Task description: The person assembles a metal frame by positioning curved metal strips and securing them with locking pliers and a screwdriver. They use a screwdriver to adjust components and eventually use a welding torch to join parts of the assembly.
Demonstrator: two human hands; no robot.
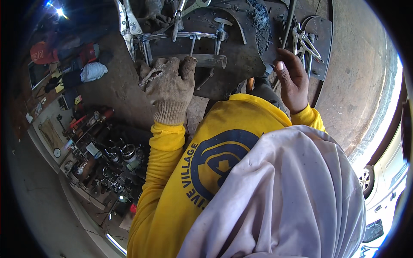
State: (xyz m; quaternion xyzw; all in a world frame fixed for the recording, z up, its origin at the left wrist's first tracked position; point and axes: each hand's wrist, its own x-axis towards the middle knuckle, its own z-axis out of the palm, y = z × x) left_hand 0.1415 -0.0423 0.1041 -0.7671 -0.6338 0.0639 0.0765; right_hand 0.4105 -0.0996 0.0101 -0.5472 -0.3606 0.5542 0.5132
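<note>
My left hand (170, 84), in a worn, frayed knit glove, is closed over the near end of a short metal pipe (211, 61). The pipe's open end points right. Just beyond it lies a welded metal frame (185, 35) with crossbars. Locking pliers (129, 26) stand at the frame's left end, and another clamp tool (178, 19) rests across its middle. My right hand (294, 81) is bare and raised at the right of the dark steel worktop (241, 47). Its thumb and forefinger are apart, with nothing seen between them.
A grey glove or gloved hand (154, 15) shows at the far edge; which one I cannot tell. More locking pliers (306, 45) lie on a plate at right, near a long rod (289, 23). Cluttered tools and machine parts (116, 150) fill the left. A white car (387, 172) stands at right.
</note>
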